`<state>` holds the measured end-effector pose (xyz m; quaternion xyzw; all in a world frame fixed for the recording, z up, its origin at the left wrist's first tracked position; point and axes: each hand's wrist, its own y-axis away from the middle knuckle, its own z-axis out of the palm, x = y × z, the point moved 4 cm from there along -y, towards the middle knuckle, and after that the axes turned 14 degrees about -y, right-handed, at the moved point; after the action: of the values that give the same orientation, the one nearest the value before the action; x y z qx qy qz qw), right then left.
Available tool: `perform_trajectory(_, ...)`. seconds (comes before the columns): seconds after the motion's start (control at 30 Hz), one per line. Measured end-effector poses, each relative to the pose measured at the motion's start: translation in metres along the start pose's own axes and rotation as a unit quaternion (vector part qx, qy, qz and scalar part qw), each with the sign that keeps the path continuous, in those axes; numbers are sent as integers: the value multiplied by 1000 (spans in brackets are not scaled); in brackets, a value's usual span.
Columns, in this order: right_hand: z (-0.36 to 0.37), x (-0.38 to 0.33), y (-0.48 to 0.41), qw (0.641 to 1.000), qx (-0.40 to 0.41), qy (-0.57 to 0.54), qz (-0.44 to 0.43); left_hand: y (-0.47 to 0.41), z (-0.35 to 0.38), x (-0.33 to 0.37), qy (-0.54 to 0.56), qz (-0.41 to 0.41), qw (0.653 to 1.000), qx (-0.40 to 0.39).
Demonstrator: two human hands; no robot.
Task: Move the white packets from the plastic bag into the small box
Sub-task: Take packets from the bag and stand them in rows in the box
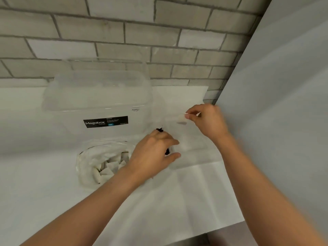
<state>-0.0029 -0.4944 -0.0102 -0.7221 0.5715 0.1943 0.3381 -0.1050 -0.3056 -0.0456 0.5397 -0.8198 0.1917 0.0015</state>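
- Right of centre, the right hand [207,119] pinches one packet [182,118] over the clear box [191,151].
- Beside it, the left hand [156,150] seems to grip the box's left edge; blur hides the contact.
- Lower left of centre, the bag [83,160] holds more packets [108,167].
- Behind the bag stands a tub [99,96].

Tabletop [44,183]: plain white sheet, faint fold creases.
Wall [159,32], far: grey-beige bricks, darker grey mortar, staggered courses.
Large box [99,96]: clear, colourless. Its label [105,121] is black with white lettering and a small blue patch.
Plastic bag [85,157], near left: clear; packets [110,167] inside are off-white.
Small box [191,139]: clear.
Single packet [182,118] above it: white.
Panel [284,86], right: flat pale grey.
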Motion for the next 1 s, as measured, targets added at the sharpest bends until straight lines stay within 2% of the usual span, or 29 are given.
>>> perform_trajectory(0.13, 48, 36, -21, 992, -120, -1, 38, -1, 20, 11, -33, 7, 999, -26)
perform_trajectory(0.23, 76, 49, -29, 975, -214, 5, 61, 4, 25, 14, -22, -8, 1000, -13)
perform_trajectory(0.33, 92, 58, -33, 961, -264, 40, 66, 7, 26, 16, -36, -18, 999, 10)
perform_trajectory(0.63, 109, 61, -34, 957, -241, 133, 88, 7, 26, 16, -39, -17, 999, 17)
perform_trajectory(0.8, 110, 58, -34, 957, -223, 169, 82, 6, 25, 17, -44, -13, 999, 3)
perform_trajectory(1.0, 105, 48, -33, 945, -187, 265, 52, 5, 23, 19, -66, -1, 998, -8)
